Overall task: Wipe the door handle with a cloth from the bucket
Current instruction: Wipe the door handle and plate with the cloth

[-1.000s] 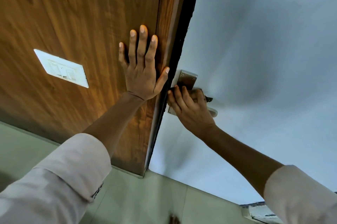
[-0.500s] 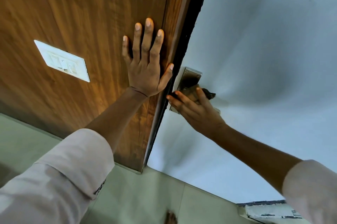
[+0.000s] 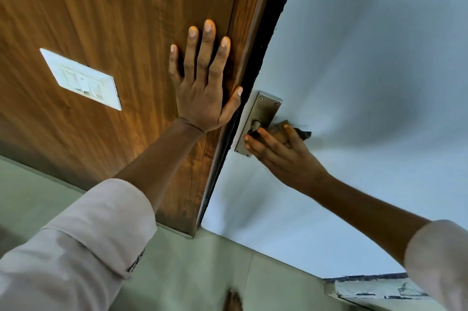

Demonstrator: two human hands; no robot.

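Observation:
A steel door handle plate is fixed near the left edge of the pale blue door. My right hand is wrapped around the lever with a dark brownish cloth bunched under the fingers; the lever itself is mostly hidden, only its stub shows. My left hand lies flat with fingers spread on the brown wooden panel, its thumb at the panel's edge beside the plate. No bucket is in view.
A white switch plate sits on the wooden panel to the left. Pale green floor tiles lie below, with a toe at the bottom edge. A worn white ledge shows at the bottom right.
My right hand with the cloth has slid down and right along the handle, uncovering more of the steel plate. My left hand has stayed flat on the wood.

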